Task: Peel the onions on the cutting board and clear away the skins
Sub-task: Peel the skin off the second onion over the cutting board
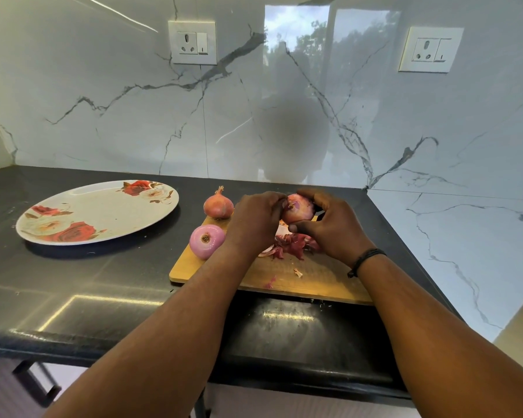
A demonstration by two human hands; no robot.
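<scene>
A wooden cutting board (pixel 314 282) lies on the black counter. Above its far end, my right hand (pixel 329 230) cups a partly peeled onion (pixel 299 209), and my left hand (pixel 254 221) pinches the skin at its top. A peeled purple onion (pixel 206 241) rests on the board's left side. Behind it an unpeeled onion (pixel 218 205) sits at the board's far left corner. A heap of red-purple skins (pixel 293 245) lies on the board under my hands, with small scraps (pixel 298 273) nearer me.
A large oval plate with a rose pattern (pixel 103 212) sits on the counter to the left of the board. A marble wall with two sockets (pixel 192 42) stands behind, and another marble wall closes off the right side. The counter's front edge (pixel 133 342) is near me.
</scene>
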